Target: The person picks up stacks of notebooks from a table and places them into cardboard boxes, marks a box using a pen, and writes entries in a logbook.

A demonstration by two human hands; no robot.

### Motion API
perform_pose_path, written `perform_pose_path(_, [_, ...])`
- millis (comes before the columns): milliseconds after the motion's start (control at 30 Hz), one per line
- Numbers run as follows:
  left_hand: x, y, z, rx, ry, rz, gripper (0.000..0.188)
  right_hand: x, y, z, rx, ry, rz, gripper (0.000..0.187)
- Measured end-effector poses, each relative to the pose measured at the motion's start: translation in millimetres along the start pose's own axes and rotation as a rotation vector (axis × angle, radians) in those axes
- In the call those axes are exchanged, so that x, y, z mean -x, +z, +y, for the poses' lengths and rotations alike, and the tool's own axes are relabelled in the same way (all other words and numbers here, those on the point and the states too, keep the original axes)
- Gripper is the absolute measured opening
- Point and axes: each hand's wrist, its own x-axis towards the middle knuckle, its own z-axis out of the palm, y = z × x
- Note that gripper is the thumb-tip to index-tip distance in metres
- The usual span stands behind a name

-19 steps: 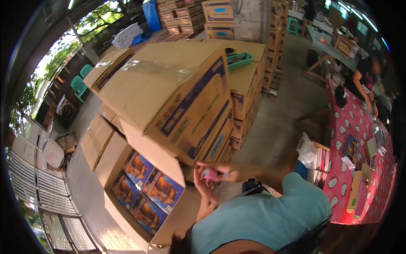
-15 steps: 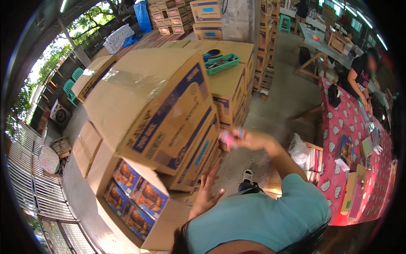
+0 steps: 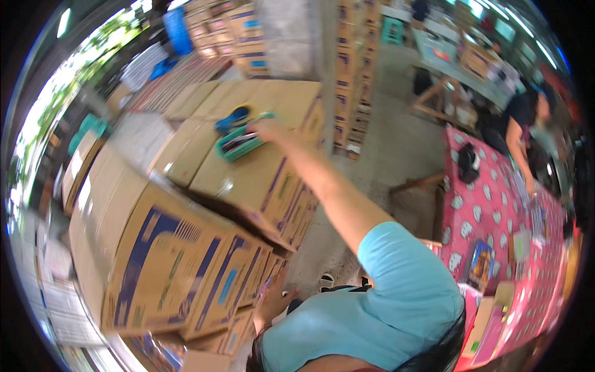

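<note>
My right hand point(image 3: 266, 130) reaches far forward to a green plastic basket point(image 3: 234, 147), its fingers drawn together over the near right rim. Small tools or pens lie in the basket, too blurred to name; whatever the fingers hold is hidden. The basket rests on a taped cardboard carton point(image 3: 238, 177), beside a blue and yellow roll point(image 3: 238, 116) that looks like tape. Down low, my left hand point(image 3: 273, 301) is open, fingers stretched out, close to the side of a stack of cartons point(image 3: 167, 266), and nothing shows in it.
An opened carton with blue printed packs point(image 3: 162, 350) sits at the lower left. To the right stands a table with a pink patterned cloth point(image 3: 474, 208), bearing books and a black bag point(image 3: 469, 162). Another person point(image 3: 520, 124) works behind it. Tall carton stacks point(image 3: 344, 80) flank a pillar.
My right hand has swung forward and left to the basket; the pink thing it held is out of sight. The view has turned, and the open carton has slid toward the lower edge.
</note>
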Motion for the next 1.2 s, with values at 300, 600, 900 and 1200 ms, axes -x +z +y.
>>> perform_pose_path(300, [-200.2, -6.5, 19.7, 0.629, -0.07, -0.67, 0.048, 185.5, -60.3, -11.1, -0.654, 0.011, 0.452, 0.027])
perform_pose_path(600, [-429.5, -108.1, 370.8, 0.544, 1.42, -0.491, 0.049, 624.8, -45.1, 71.3, -0.284, 1.583, -0.561, 0.024])
perform_pose_path(900, [-472.6, -48.2, 580.9, 0.354, 2.597, -0.654, 0.045, 593.9, -136.4, 1.7, -0.716, 2.323, 0.241, 0.031])
perform_pose_path(1200, [-514.5, 73.3, 607.3, 0.386, 2.502, -0.58, 0.041, 616.0, -162.1, -5.2, -0.67, 2.391, 0.792, 0.031])
